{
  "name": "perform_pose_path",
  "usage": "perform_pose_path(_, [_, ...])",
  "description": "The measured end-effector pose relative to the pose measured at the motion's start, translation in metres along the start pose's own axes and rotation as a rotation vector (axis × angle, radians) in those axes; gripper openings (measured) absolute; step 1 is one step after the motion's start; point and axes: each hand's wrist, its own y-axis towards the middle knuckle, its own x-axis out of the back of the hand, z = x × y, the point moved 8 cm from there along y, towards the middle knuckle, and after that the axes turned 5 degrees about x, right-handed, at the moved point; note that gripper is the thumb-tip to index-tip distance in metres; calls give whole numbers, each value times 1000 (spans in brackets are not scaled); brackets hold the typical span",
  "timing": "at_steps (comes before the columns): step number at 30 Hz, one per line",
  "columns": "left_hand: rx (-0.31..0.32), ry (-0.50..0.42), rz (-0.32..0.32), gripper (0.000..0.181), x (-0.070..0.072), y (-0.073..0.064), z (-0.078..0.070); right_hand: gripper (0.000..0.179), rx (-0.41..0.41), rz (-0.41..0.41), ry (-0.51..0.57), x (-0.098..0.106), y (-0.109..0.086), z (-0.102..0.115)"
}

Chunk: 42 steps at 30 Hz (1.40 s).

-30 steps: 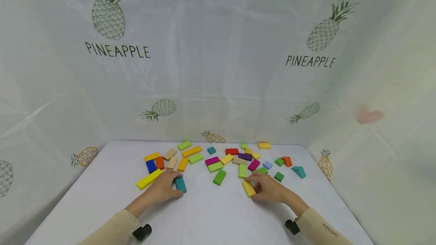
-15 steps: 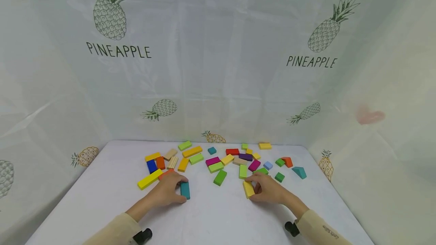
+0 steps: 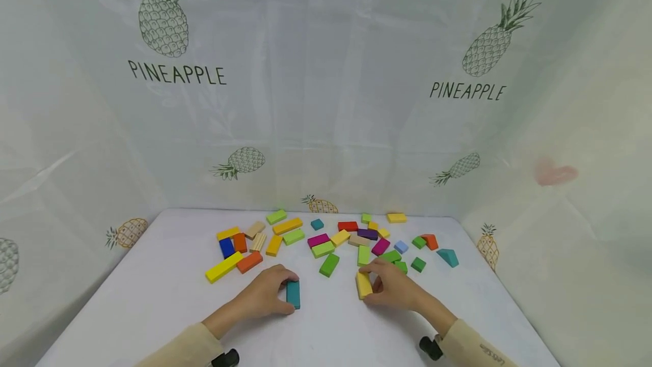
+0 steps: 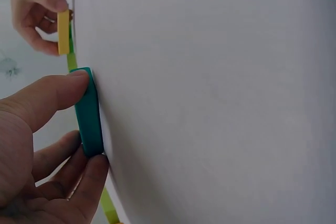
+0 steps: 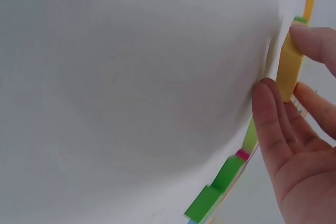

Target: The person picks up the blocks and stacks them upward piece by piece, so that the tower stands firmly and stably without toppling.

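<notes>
A teal block [image 3: 292, 294] is pinched at its two ends between the thumb and fingers of my left hand [image 3: 265, 292], low over the front middle of the table. The left wrist view shows the same teal block [image 4: 89, 113] with the thumb on one end and fingertips at the other. To the right, my right hand [image 3: 394, 286] grips a yellow block [image 3: 364, 285] by its ends in the same way. In the right wrist view that yellow block [image 5: 289, 66] sits between thumb and fingers. A stretch of white cloth separates the two held blocks.
Many coloured blocks lie scattered behind the hands on the white table [image 3: 326, 333]. Nearest the left hand are an orange-red block [image 3: 249, 261] and a long yellow block [image 3: 224, 267]. A green block [image 3: 329, 265] lies centrally; a teal triangle [image 3: 448, 257] is at the right.
My left hand has carried the teal block right and toward me, uncovering the orange-red block. My right hand has shifted slightly left with the yellow block, and a green block behind it shows.
</notes>
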Motion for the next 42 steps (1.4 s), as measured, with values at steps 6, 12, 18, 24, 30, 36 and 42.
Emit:
perform_pose_path(6, [-5, 22, 17, 59, -9, 6, -7, 55, 1, -12, 15, -8, 2, 12])
perform_pose_path(12, [15, 15, 27, 58, -14, 9, -11, 55, -7, 0, 45, -18, 4, 27])
perform_pose_path(18, [20, 19, 36, 58, -19, 12, -12, 55, 16, 7, 57, -26, 8, 46])
perform_pose_path(24, [7, 27, 38, 58, -20, 13, -15, 54, 13, 18, 80, -35, 14, 55])
perform_pose_path(30, [9, 25, 45, 58, -20, 12, -18, 55, 7, 24, 92, -44, 19, 60])
perform_pose_path(36, [10, 29, 51, 58, -20, 13, -19, 56, 5, 13, 86, -48, 22, 66])
perform_pose_path(42, [12, 14, 56, 58, -19, 13, -18, 56, 6, 7, 64, -51, 27, 69])
